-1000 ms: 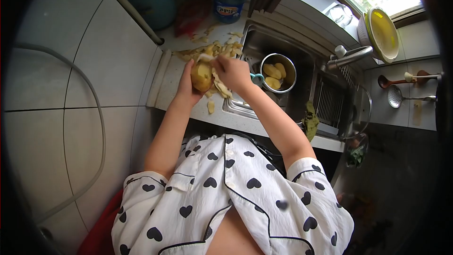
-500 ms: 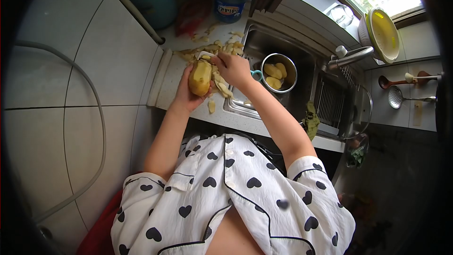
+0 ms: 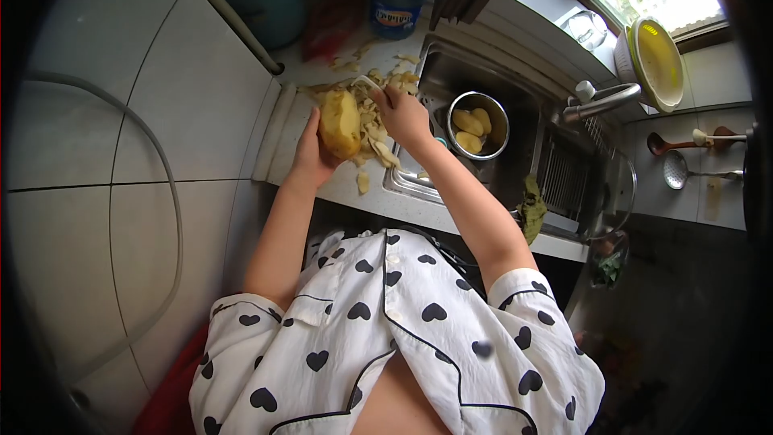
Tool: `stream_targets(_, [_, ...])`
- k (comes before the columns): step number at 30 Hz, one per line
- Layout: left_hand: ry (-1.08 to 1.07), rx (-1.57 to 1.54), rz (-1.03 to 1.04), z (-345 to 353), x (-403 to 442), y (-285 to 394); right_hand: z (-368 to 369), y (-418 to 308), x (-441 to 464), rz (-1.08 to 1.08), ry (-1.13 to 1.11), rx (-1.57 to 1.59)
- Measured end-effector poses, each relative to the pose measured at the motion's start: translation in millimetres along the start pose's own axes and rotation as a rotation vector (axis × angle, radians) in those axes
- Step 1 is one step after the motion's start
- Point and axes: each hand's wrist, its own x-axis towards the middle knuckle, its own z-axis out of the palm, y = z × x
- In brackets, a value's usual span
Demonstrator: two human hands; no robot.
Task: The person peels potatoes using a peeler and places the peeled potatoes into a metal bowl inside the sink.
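My left hand (image 3: 312, 153) is closed around a large potato (image 3: 340, 125), held upright above the counter. Its front is pale and peeled, while brownish skin shows on the lower part. In my right hand (image 3: 403, 118) is a peeler (image 3: 368, 81) with a white head, just right of the potato's top and apart from it. My fingers hide most of its handle. Potato peels (image 3: 373, 125) lie scattered on the counter under and behind both hands.
Right of my hands, a steel pot (image 3: 503, 125) with several peeled potatoes stands in the sink (image 3: 451, 64), under the faucet (image 3: 604, 101). A blue bottle (image 3: 396, 12) is at the back. The tiled wall (image 3: 185, 145) borders the left side.
The peeler has come off the potato's top and moved right and up with my right hand. My left hand has turned the potato slightly.
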Motion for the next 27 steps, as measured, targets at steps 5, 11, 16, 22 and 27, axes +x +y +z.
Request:
stream_targets(5, [-0.242, -0.052, -0.155, -11, 3, 8, -20, -22, -17, -0.209, -0.113, 0.066])
stream_targets(11, [-0.031, 0.063, -0.033, 19, -1, 4, -19, -31, -30, -0.334, -0.14, -0.092])
stream_targets(16, [-0.018, 0.08, -0.005, 10, 7, -10, -9, -17, -16, -0.321, -0.076, -0.143])
stream_targets(22, [0.137, -0.027, -0.015, 10, 7, -13, 5, -13, 3, -0.211, -0.093, -0.163])
stream_targets(27, [0.118, -0.014, -0.027, 8, 1, -13, 12, -8, 17, -0.176, -0.097, -0.186])
